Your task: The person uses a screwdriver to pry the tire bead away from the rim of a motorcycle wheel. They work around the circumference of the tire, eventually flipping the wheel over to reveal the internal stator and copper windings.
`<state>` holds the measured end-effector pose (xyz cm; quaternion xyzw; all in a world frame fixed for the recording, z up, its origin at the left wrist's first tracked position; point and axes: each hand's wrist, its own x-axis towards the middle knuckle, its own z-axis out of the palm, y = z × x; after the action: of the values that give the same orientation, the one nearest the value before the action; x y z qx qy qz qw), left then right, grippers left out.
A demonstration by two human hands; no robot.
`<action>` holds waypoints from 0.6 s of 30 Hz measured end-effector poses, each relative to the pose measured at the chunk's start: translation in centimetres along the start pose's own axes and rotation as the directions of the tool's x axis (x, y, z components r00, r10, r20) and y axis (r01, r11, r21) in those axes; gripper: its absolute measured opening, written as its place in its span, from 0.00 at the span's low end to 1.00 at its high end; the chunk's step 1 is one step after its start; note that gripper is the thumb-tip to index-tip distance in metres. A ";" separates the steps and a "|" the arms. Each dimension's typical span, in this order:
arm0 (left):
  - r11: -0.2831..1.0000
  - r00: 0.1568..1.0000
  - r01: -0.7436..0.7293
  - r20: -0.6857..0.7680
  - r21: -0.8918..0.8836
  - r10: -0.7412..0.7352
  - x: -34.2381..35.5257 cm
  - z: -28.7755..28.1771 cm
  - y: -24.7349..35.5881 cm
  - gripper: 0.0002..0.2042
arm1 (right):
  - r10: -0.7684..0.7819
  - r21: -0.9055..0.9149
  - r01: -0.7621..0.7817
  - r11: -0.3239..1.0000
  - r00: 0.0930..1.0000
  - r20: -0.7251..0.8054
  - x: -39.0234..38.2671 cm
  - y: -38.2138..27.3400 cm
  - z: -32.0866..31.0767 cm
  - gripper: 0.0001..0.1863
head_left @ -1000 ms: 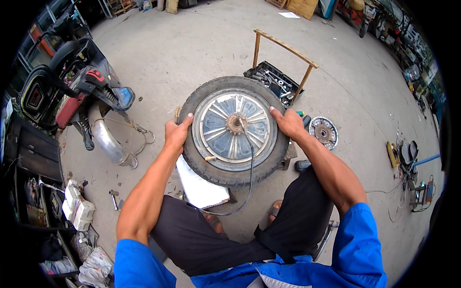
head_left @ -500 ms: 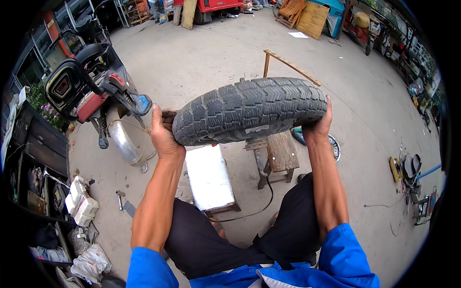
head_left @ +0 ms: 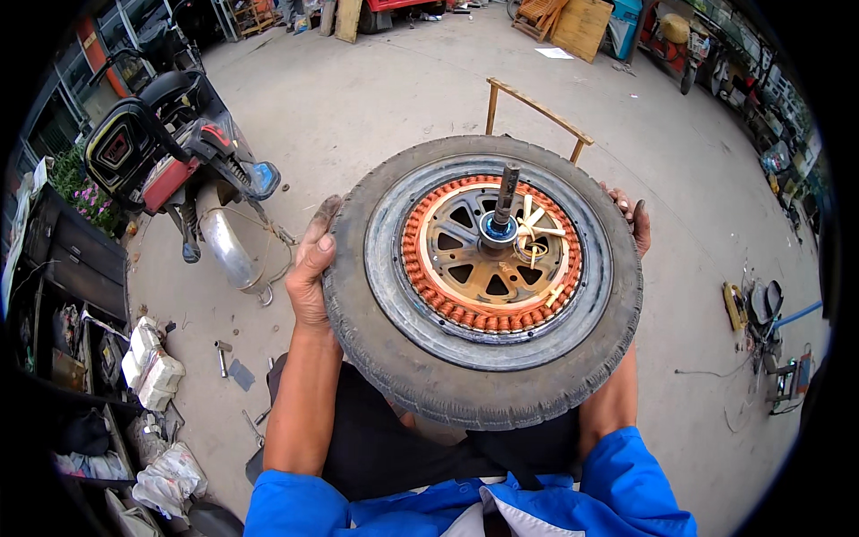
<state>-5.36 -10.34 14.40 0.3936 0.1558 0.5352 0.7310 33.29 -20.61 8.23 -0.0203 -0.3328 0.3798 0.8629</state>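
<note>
Two hands are clamped on opposite sides of a wheel (head_left: pixel 483 282), which is held flat and face-up in front of the person, above the lap and dark trousers. The left hand (head_left: pixel 311 268) is pressed against the left edge of the tyre, thumb lying on the tread and fingers curled under out of sight. The right hand (head_left: pixel 632 215) is seen only in part at the far right edge of the tyre, its fingertips hooked over the rubber, so the tyre is gripped there too.

The open side of the wheel is turned upward. A ring of orange-copper windings (head_left: pixel 492 255) is exposed inside the grey rim, and a spoked metal hub sits within that ring. An axle stub (head_left: pixel 506 192) is seen standing up from the centre, tilted slightly away, with a blue collar at its base. A few pale wire ends (head_left: pixel 537 228) are spread just beside the axle.

Beyond the wheel, a wooden frame (head_left: pixel 537 112) is partly hidden by the tyre's far edge. To the left, well apart from the wheel, a scooter (head_left: pixel 170 161) with red and black panels is parked on the concrete floor (head_left: pixel 376 98). Small tools and white rags (head_left: pixel 152 367) are scattered near the lower left, beside dark shelving. Blue sleeves are visible at the lower edge.
</note>
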 end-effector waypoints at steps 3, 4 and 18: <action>1.000 0.999 -0.002 0.038 -0.001 0.002 -1.0 1.2 0.2 0.41 | -0.011 0.096 0.011 0.995 1.000 -0.004 -0.4 -0.6 -0.6 0.21; 1.000 0.999 0.001 0.043 -0.008 -0.001 -1.3 1.7 0.2 0.42 | -0.031 0.118 0.030 0.993 0.999 0.007 -0.6 -0.8 -0.8 0.22; 0.995 0.990 -0.099 0.101 -0.033 0.102 -1.7 1.2 -0.3 0.41 | -0.034 -0.001 0.034 0.999 0.989 -0.144 -2.7 0.0 4.2 0.31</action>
<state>-5.02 -12.38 14.58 0.4175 0.0903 0.5527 0.7156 29.48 -23.29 10.02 -0.0414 -0.2698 0.3630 0.8909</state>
